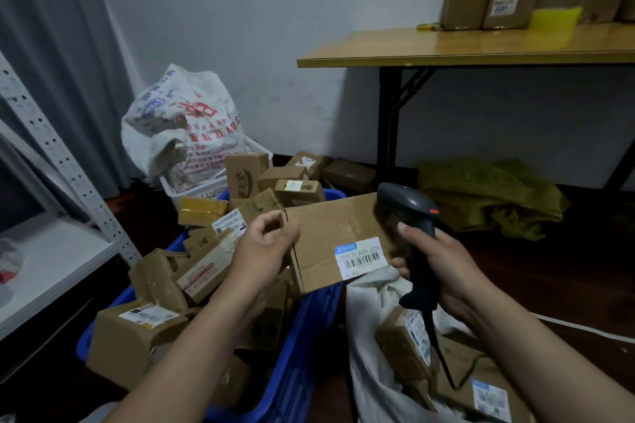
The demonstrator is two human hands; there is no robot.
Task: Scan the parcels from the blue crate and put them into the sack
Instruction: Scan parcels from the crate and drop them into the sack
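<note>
My left hand [266,247] grips the left edge of a flat cardboard parcel [330,233], held above the gap between crate and sack. Its white barcode label [362,256] faces up at the near right corner. My right hand [436,268] grips the handle of a dark barcode scanner [409,213], whose head sits just right of the parcel. The blue crate [292,371] at lower left is piled with several brown parcels. The white sack [374,354] lies open at lower right with labelled parcels inside.
A printed white bag [178,127] stands in a white basket against the wall. More boxes [347,175] lie on the floor behind the crate. A wooden table [481,45] with open cartons is at upper right, green cloth [488,196] beneath it. White shelving [51,251] is at left.
</note>
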